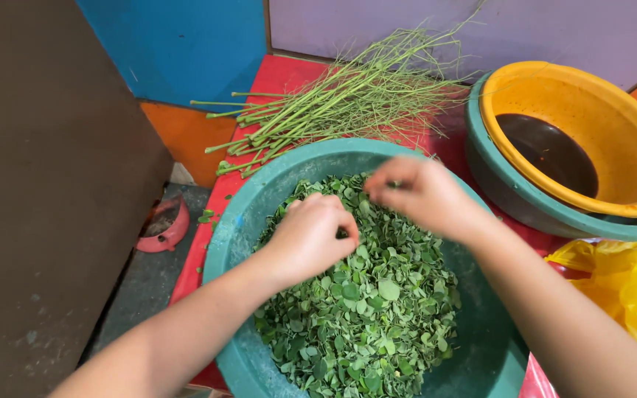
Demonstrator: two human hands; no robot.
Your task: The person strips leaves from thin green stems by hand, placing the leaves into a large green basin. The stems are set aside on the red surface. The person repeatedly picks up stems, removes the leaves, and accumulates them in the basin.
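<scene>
- Green, small round leaves [366,309] were heaped in a wide teal basin [481,346] at the near centre of the scene, the pile leaning toward the basin's left wall.
- The left hand [311,236] was held over the far part of the heap, its fingers curled inward and pinched together on what appeared to be a few leaves; exactly what was gripped could not be told.
- The right hand [422,195] was held just beyond and to the right of the left hand, near the basin's far rim, fingertips drawn together; a small bit of green was seen at the fingertips, but whether it was gripped could not be told.
- The two hands were close together, nearly touching, both above the leaves.
- A bundle of bare green stalks [340,103] was laid on the red table [289,74] beyond the basin, fanning out toward the far right.
- At the far right, an orange bowl [613,125] holding dark liquid was nested inside a second teal basin [510,191].
- A yellow plastic bag [628,287] was seen at the right edge, beside the near basin.
- A small pink dish [165,227] was lying on the grey floor to the left of the table, with a few stray leaves scattered near it.
</scene>
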